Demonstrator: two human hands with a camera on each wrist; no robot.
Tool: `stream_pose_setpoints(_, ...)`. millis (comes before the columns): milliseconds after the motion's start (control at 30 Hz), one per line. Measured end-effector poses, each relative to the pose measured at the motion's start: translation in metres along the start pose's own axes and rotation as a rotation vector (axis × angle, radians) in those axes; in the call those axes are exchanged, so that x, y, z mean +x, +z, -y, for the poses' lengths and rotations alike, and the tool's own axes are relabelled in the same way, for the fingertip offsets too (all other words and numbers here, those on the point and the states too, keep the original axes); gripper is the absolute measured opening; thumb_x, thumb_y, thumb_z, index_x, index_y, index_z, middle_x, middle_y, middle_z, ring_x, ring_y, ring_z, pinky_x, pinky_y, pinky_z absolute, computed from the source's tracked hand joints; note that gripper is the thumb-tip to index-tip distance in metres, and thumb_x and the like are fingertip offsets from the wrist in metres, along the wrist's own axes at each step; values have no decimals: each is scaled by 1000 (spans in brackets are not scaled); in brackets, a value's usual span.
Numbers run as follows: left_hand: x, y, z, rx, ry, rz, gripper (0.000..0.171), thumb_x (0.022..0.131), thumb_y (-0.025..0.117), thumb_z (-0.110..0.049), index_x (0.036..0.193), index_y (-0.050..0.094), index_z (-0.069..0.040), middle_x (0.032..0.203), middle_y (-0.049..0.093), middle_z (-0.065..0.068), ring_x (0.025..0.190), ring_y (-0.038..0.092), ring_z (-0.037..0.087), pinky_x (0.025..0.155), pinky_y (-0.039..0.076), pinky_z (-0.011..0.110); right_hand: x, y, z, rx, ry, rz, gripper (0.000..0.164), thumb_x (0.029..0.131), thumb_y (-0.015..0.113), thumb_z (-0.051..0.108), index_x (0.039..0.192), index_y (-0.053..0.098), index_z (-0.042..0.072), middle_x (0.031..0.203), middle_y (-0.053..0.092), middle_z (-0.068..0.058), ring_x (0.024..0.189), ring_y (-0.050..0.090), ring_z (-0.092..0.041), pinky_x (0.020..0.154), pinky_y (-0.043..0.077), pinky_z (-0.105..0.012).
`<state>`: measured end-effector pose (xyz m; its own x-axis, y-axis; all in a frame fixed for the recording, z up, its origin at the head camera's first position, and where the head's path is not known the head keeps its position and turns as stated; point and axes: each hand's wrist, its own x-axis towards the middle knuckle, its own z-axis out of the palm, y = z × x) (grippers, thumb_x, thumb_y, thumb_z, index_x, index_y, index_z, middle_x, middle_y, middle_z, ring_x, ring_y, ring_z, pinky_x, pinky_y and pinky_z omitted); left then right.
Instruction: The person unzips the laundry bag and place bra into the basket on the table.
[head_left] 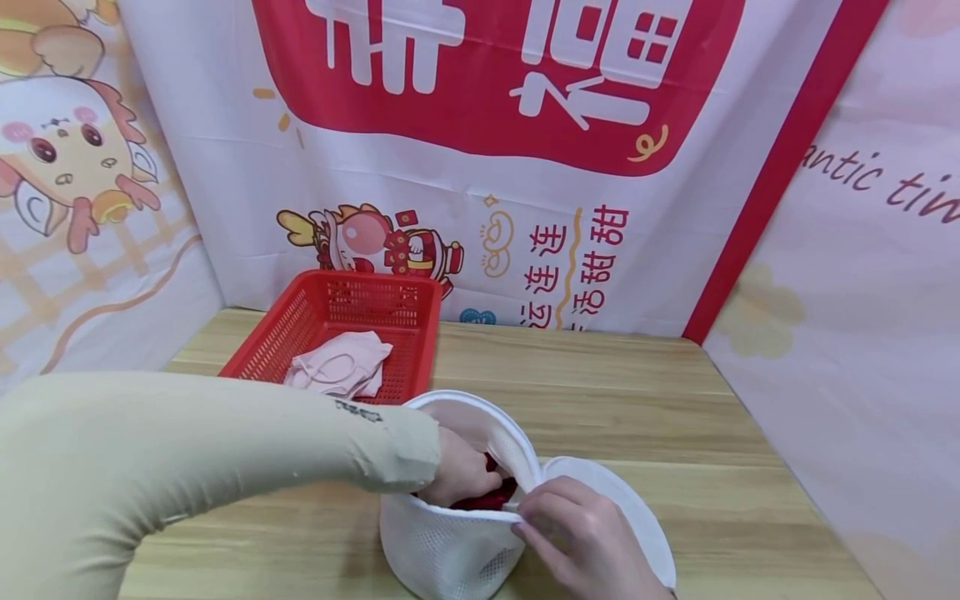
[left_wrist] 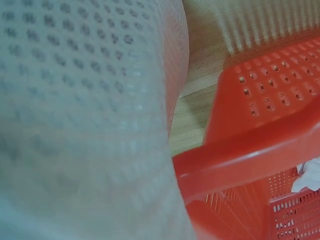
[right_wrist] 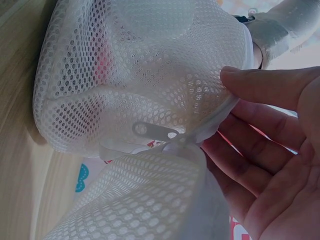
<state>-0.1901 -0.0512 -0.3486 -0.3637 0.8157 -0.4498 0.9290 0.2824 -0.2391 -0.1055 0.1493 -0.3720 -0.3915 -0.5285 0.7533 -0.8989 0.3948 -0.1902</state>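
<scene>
A white mesh laundry bag (head_left: 450,550) stands upright on the table, its round zip lid (head_left: 622,500) folded open to the right. My left hand (head_left: 461,471) reaches down inside the bag, over a dark red cloth (head_left: 491,497). Its fingertips are hidden, so whether they grip the cloth is unclear. At the bag's right side my right hand (head_left: 581,533) pinches the rim between thumb and fingers. The right wrist view shows that hand's thumb on the mesh near the zip pull (right_wrist: 155,131). The left wrist view holds mostly blurred mesh close up.
A red plastic basket (head_left: 431,333) stands behind and left of the bag, with a pale pink folded cloth (head_left: 341,362) in it. The wooden table (head_left: 600,392) is bounded by printed fabric hangings (head_left: 420,179) at the back and both sides.
</scene>
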Motion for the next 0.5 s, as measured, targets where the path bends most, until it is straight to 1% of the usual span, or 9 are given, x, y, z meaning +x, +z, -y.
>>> stream_pose_setpoints(133,2,0,0,-7,4,5,25,88,69,-23,106,53,-21,72,54,-8,64,53,8,60,48,24,0,1,0,0,-5,-3,14,96,65,25,91,70,14,92,65,6,83,63,-7,73,51,-21)
stream_pose_setpoints(200,7,6,1,-25,5,12,20,89,67,-23,104,54,-22,75,57,-8,67,55,8,63,49,25,-1,2,-1,-3,-5,-7,16,97,63,26,91,70,14,92,65,6,83,63,-8,73,51,-21)
stream_pose_setpoints(267,18,22,5,-84,-1,23,13,93,63,-25,103,55,-25,80,61,-9,72,58,7,68,50,27,-1,2,-1,-6,-3,-10,17,97,62,27,91,70,14,92,65,5,83,63,-8,73,51,-22)
stream_pose_setpoints(333,30,41,10,-144,-8,21,5,97,57,-27,101,55,-28,84,63,-9,75,59,7,70,50,29,-1,3,-1,-6,3,-8,18,98,62,28,91,70,14,92,65,5,83,63,-8,73,51,-22)
stream_pose_setpoints(400,41,61,14,-198,-22,12,3,98,53,-30,100,55,-32,87,64,-11,77,59,7,72,50,31,-1,3,-1,-7,5,-7,18,98,62,28,91,70,14,92,66,5,82,63,-9,73,51,-22)
stream_pose_setpoints(433,45,68,17,-222,-22,6,4,99,51,-32,100,55,-33,88,63,-11,77,59,7,72,50,32,-1,3,-1,-5,8,-4,18,97,62,28,91,70,13,92,66,4,82,63,-9,73,51,-22)
stream_pose_setpoints(500,48,74,19,-235,-21,-4,4,99,51,-33,99,55,-35,87,63,-12,76,58,7,70,49,32,-1,3,0,-3,9,-2,18,97,62,28,91,71,13,91,66,4,82,63,-9,72,51,-22)
